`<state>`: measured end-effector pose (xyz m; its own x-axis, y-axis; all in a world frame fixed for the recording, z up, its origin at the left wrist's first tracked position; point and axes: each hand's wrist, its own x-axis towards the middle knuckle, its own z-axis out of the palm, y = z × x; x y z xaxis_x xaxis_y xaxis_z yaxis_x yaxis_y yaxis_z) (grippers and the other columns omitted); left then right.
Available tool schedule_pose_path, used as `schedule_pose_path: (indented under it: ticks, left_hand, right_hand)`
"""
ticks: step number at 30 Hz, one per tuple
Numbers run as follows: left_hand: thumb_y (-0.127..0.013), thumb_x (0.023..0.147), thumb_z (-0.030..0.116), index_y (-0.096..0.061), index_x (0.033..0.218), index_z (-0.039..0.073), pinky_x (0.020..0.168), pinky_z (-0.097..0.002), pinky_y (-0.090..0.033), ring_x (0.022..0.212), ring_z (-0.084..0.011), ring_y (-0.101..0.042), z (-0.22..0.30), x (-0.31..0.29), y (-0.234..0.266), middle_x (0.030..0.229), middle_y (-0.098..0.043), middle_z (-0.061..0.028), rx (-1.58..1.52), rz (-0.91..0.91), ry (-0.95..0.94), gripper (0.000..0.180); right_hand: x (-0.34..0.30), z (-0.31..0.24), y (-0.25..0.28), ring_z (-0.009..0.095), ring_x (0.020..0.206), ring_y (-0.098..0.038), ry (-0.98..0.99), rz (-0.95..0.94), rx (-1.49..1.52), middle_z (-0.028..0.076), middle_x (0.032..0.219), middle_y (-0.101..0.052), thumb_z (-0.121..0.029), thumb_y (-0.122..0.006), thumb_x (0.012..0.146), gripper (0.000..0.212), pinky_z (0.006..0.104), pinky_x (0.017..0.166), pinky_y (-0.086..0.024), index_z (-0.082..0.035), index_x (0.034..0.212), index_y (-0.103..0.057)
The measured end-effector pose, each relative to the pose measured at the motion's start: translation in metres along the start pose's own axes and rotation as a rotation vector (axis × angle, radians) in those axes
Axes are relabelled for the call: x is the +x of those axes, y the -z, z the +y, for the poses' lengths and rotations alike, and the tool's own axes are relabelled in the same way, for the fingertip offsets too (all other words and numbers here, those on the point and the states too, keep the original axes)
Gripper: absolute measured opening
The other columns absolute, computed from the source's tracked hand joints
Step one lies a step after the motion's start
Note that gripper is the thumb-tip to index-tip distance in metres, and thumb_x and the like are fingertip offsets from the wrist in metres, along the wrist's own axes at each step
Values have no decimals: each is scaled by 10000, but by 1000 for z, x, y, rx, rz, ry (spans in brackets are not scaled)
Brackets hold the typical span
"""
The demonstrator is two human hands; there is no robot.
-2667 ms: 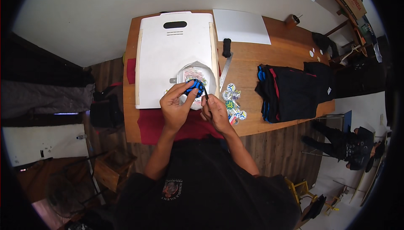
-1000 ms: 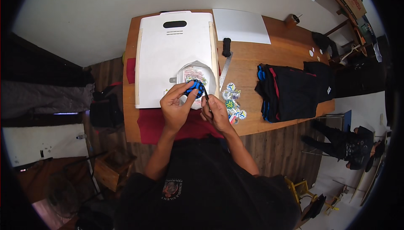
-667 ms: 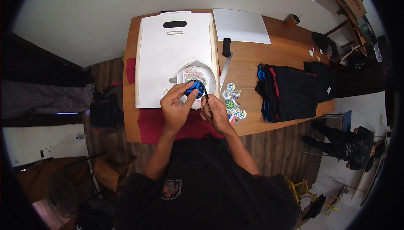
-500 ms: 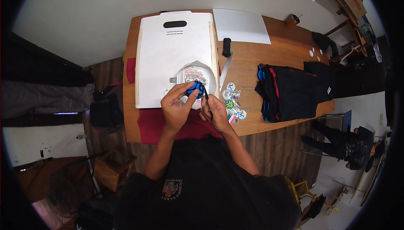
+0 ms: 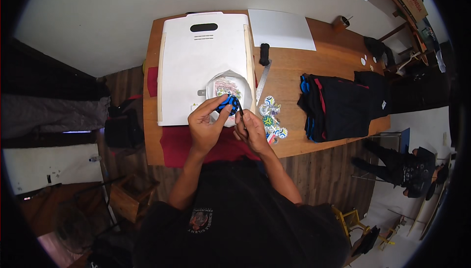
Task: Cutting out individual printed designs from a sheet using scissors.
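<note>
A round blue-and-black piece (image 5: 228, 105) is pinched in the fingers of the left hand (image 5: 205, 125), over a white container (image 5: 246, 90) of printed scraps (image 5: 226, 85). The right hand (image 5: 252, 129) has its fingers closed around a slim dark tool (image 5: 240, 109) beside the piece. Patterned cutouts (image 5: 268, 120) lie rightward on the worktop (image 5: 287, 72).

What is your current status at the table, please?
Left grip pinching round blue-and-black piece. Right grip on slim dark tool at piece's right edge; contact unclear. Open white container beneath; no obstruction seen.
</note>
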<state>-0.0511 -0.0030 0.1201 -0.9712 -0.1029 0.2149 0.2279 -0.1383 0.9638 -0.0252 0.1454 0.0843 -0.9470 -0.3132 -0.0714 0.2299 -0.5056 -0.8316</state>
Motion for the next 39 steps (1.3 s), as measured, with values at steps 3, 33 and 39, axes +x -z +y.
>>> schedule_pose_path:
  ticks: [3, 33, 39]
  left_hand:
    - [-709, 845, -99, -665, 1172, -83, 891, -266, -521, 1011, -166, -654, 0, 0, 0, 1101, -683, -156, -10, 1, -3, 330]
    - [-695, 849, -112, -659, 1175, -90, 915, -274, -524, 1031, -174, -651, 0, -2, -1, 1108, -678, -157, -32, -8, 17, 329]
    - [-693, 850, -114, -658, 1175, -91, 908, -268, -523, 1023, -170, -652, 5, 1, -4, 1103, -679, -159, -33, -5, -2, 328]
  right_hand:
    - [0, 1, 1, 56, 457, -243, 2, -6, -6, -55, 563, -296, -373, -368, 1084, 366, 243, 457, -249, -52, 983, -512]
    - [1, 0, 0, 57, 454, -238, 1, 3, 5, -54, 555, -290, -382, -369, 1083, 372, 243, 459, -246, -55, 976, -510]
    - [1, 0, 0, 56, 450, -239, 6, 12, -8, -58, 554, -289, -381, -367, 1084, 372, 242, 458, -245, -56, 979, -512]
